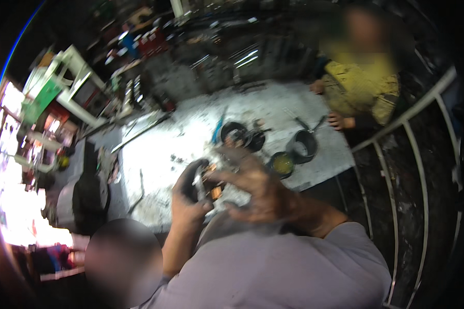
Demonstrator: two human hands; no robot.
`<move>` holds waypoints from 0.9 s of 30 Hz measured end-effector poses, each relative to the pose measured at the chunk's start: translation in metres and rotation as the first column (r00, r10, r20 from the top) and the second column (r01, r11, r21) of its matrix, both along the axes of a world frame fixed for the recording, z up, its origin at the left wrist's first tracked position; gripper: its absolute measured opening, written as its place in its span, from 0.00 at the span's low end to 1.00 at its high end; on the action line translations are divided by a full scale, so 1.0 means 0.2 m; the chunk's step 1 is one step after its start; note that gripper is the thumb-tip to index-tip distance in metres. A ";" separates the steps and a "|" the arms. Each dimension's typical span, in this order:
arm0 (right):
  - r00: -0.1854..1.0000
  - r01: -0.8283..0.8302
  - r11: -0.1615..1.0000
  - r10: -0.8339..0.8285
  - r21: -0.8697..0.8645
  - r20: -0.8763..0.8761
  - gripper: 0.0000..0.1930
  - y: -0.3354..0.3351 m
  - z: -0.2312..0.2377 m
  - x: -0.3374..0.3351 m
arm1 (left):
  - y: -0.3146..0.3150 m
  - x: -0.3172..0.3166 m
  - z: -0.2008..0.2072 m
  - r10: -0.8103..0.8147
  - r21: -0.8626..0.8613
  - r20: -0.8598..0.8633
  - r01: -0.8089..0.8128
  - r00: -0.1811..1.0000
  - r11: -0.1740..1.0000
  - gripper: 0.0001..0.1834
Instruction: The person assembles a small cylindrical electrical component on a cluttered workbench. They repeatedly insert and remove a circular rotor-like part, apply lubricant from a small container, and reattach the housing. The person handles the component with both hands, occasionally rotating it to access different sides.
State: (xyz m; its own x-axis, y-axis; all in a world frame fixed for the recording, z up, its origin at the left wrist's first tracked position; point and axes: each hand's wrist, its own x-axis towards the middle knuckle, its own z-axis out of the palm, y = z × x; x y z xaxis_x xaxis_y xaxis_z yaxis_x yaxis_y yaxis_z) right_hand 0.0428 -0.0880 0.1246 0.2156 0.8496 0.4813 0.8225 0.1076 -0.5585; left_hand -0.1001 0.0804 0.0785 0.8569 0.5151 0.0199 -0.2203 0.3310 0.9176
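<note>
Grey metal part with copper-coloured patches (200, 184), blurred, sits in the left hand (187, 194), fingers curled round it, above the pale worktable (294, 95). Right hand (263, 185) beside it, fingers half spread; cannot tell whether they grip. Dark pot (300, 158) stands beyond, tabletop right.

Between our left hand (188, 196) and right hand (260, 181) we see a silvery-grey part (200, 186) and copper-orange pieces (217, 193). Beyond the hands, our counter (196, 110) is whitish with black smudges, beside a blue strip (217, 132); to their right, a black pot (304, 149), yellow-green contents (283, 164) and a dark-blotched yellow shirt (358, 85).
</note>
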 end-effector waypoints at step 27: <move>0.641 0.173 0.908 0.191 0.382 -0.743 0.42 -0.06 0.03 0.30 | 0.01 0.42 0.36 -0.259 0.297 0.166 0.202 0.951 0.933 0.40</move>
State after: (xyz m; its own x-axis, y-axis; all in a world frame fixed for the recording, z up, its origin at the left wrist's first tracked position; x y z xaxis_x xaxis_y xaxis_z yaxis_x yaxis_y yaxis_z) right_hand 0.1019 -0.0997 0.1312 0.6451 0.6327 0.4284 0.1283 0.4630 -0.8770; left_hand -0.0168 0.0823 0.1513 0.9147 0.2538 0.3144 -0.3558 0.1370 0.9245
